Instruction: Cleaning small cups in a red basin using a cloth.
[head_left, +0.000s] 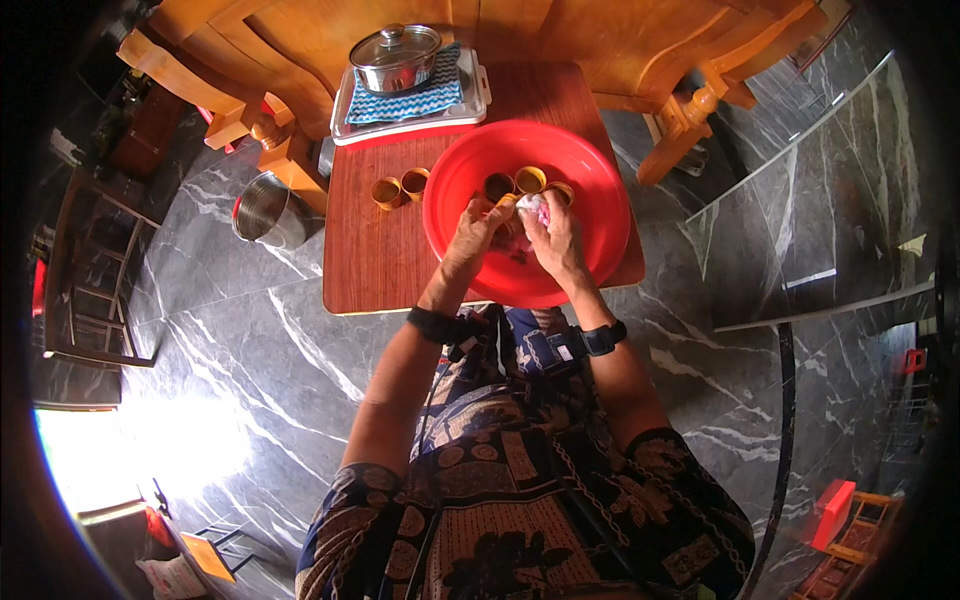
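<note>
Over a red plastic basin (600, 247), my left hand (474, 229) grips a small yellowish cup (508, 199), partly hidden by the fingers. Close beside it, my right hand (555, 232) is closed on a crumpled white and pink cloth (534, 206), held near that cup. Several more small cups lie in the basin beyond my hands, among them a yellow-rimmed cup (530, 179) and a darker cup (499, 187). Outside the basin, to its left, two brown-yellow cups (387, 193) (415, 182) stand on the wooden table.
The wooden table (375, 270) carries a lidded box (480, 112) at its back left, with a blue-and-white cloth (405, 106) and a glass-lidded steel pot (395, 64) on it. A metal bucket (271, 214) stands on the floor at left. A wooden bench (525, 34) borders the table's far side.
</note>
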